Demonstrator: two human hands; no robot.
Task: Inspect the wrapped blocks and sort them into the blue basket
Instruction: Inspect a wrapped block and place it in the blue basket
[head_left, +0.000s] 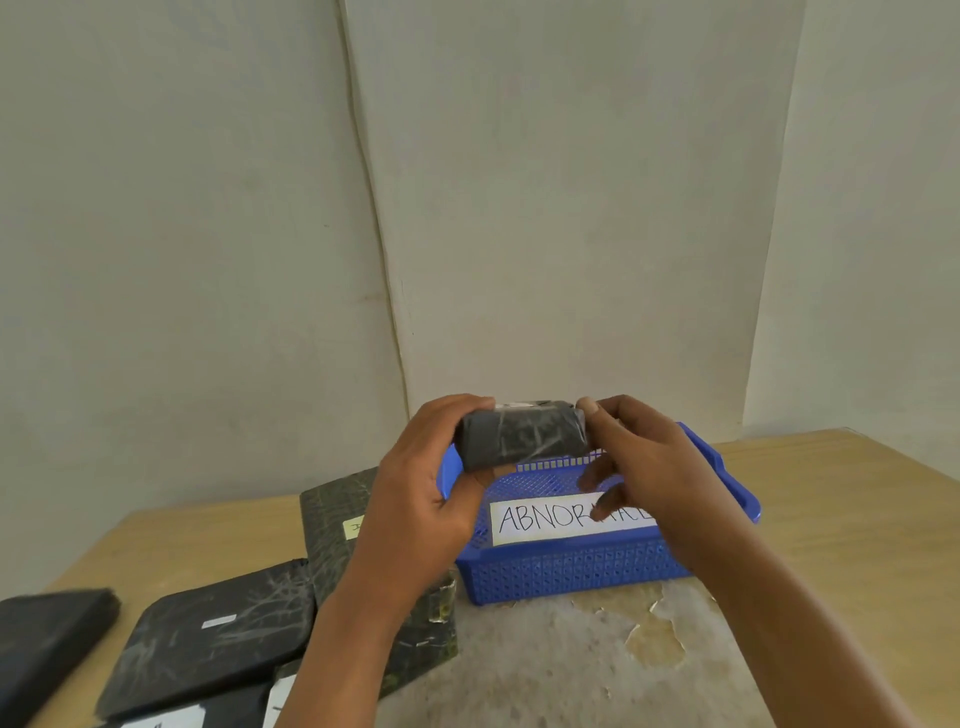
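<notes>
Black plastic-wrapped block (524, 439): held up above blue perforated plastic basket (582, 571) | left hand (431, 488): grasps its left end | right hand (644, 467): grasps its right end | basket: on worn wooden table (841, 509), white "ABNORMAL" label (550, 519) inside | other dark wrapped blocks (218, 639): lying left of basket

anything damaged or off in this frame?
Yes: the table surface is peeling in front of the blue basket, with a bare grey patch and loose flakes of the tan top layer. The wrapped block, gripped by the left hand and right hand above the basket, shows only wrinkled film.
</notes>
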